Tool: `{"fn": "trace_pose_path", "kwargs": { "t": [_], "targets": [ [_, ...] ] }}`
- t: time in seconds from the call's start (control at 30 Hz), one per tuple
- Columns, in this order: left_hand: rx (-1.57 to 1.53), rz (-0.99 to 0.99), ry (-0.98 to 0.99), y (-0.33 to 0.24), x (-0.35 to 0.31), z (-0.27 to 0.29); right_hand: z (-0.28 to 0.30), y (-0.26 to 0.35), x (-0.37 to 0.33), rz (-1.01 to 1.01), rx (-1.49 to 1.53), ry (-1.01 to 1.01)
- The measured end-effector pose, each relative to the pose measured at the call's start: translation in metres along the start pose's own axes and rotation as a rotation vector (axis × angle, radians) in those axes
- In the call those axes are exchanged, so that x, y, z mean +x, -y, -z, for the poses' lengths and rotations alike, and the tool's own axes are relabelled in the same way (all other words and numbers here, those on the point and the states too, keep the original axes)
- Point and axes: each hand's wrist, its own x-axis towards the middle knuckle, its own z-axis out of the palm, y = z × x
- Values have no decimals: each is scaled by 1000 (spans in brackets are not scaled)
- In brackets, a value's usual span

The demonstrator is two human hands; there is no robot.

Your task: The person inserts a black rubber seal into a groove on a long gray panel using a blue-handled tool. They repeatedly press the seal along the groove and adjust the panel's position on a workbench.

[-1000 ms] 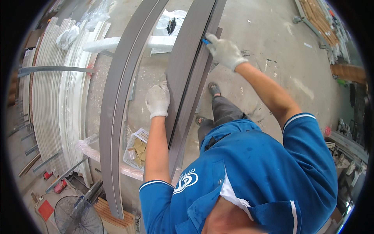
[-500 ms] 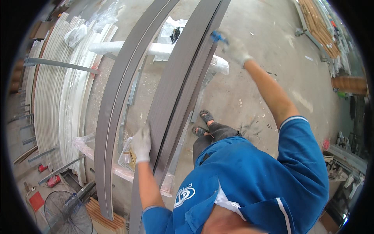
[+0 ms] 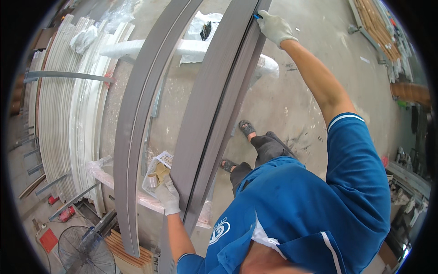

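Right hand (image 3: 276,30) moved along plank (image 3: 207,91), clamping blue tool (image 3: 257,17) | left hand (image 3: 168,196): cannot tell | shirt lettering (image 3: 221,231)

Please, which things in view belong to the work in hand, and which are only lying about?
In use:
long grey-brown board with dark lengthwise groove
white-gloved right hand, holding a small blue object
white-gloved left hand, by the board's left edge
white-wrapped support bar

Apparently only lying about:
stacked long white strips
round dark wire-guarded fan
crumpled whitish plastic bag
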Motion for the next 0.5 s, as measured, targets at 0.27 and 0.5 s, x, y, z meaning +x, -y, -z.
{"fn": "trace_pose_path", "kwargs": {
  "t": [0.27,0.5],
  "targets": [
    [98,13,118,14,-1,1,-4,32,-89,148,-79,59],
    [49,-155,-109,13,4,-7,5,1,-13,-77,59,-161]
  ]
}}
